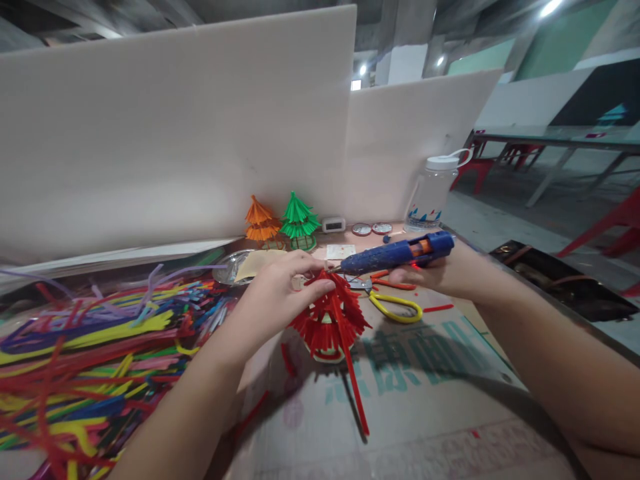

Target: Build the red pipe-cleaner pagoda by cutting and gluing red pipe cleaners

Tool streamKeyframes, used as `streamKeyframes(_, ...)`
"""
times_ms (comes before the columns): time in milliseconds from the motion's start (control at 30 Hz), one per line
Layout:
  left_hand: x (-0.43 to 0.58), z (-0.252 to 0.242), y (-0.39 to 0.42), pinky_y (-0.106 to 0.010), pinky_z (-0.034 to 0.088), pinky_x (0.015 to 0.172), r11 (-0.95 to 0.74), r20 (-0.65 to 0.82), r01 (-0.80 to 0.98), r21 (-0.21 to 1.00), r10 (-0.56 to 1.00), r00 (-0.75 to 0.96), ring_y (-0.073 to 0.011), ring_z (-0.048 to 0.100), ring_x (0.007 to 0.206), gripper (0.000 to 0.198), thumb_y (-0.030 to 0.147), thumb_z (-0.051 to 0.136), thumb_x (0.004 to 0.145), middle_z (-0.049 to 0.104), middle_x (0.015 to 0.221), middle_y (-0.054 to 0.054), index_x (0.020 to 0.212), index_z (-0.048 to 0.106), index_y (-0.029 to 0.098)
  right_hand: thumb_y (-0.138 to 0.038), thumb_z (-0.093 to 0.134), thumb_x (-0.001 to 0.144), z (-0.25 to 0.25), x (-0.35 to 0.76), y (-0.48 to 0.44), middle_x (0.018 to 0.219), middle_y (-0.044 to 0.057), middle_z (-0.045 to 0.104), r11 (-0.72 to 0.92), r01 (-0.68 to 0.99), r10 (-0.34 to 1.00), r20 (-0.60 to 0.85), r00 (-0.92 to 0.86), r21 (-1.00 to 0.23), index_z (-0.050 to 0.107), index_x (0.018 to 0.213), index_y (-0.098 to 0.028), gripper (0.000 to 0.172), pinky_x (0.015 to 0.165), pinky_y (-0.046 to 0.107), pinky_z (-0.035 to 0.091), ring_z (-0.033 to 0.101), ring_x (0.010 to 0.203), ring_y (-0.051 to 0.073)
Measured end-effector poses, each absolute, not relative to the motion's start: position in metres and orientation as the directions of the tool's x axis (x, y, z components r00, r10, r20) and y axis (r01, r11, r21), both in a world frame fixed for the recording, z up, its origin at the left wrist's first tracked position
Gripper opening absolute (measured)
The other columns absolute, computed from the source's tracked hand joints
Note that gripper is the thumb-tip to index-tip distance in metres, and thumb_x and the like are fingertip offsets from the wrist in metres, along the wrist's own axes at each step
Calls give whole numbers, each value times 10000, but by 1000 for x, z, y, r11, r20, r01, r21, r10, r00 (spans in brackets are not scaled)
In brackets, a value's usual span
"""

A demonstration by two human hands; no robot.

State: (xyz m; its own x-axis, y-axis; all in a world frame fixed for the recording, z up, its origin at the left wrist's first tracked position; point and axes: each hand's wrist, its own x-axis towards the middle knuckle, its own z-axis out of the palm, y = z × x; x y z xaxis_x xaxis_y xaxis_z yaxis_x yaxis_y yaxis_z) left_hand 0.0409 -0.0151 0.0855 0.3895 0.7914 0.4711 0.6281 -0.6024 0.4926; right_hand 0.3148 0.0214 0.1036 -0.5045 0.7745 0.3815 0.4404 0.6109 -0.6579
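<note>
A red tiered pagoda model made of pipe cleaners stands on the printed cardboard sheet. My left hand is closed at its top, thumb and fingers pinching the tip. From there a long red pipe cleaner hangs down the front towards me. My right hand grips a blue hot glue gun from the right. The gun's nozzle points left and reaches the tip of the model, close to my left fingers. Whether the nozzle touches it, I cannot tell.
Colourful pipe cleaners heap on the left. Behind stand an orange model and a green model, beside a small digital display. Yellow-handled scissors and orange-handled pliers lie right of the model. A clear bottle stands back right.
</note>
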Motion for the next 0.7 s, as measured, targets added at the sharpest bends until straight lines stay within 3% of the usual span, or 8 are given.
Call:
streamKeyframes(300, 42, 87, -14, -303, 534, 834, -594, 463, 634, 495, 798, 386, -207, 683, 1042, 178, 362, 693, 922, 745, 1147, -45, 1029, 770, 242, -631, 762, 752, 103, 314, 20, 810, 20, 686, 622, 415, 761, 389, -519, -664, 692, 972, -233, 460, 754, 354, 529, 645, 790, 224)
streamKeyframes(500, 42, 87, -14, -319, 537, 862, -587, 450, 634, 503, 804, 388, -218, 679, 1071, 202, 378, 684, 925, 741, 1164, -55, 1043, 768, 237, -628, 779, 736, 101, 317, 24, 852, 15, 702, 614, 419, 765, 374, -524, -668, 677, 1012, -270, 463, 820, 375, 550, 666, 841, 244)
streamKeyframes(700, 43, 87, -14, -328, 534, 880, -536, 426, 639, 552, 840, 336, -220, 679, 1047, 265, 407, 705, 900, 744, 1140, -58, 1081, 755, 220, -614, 795, 716, 103, 316, 21, 909, 71, 727, 572, 391, 796, 374, -476, -721, 686, 968, -198, 499, 777, 342, 543, 666, 871, 242)
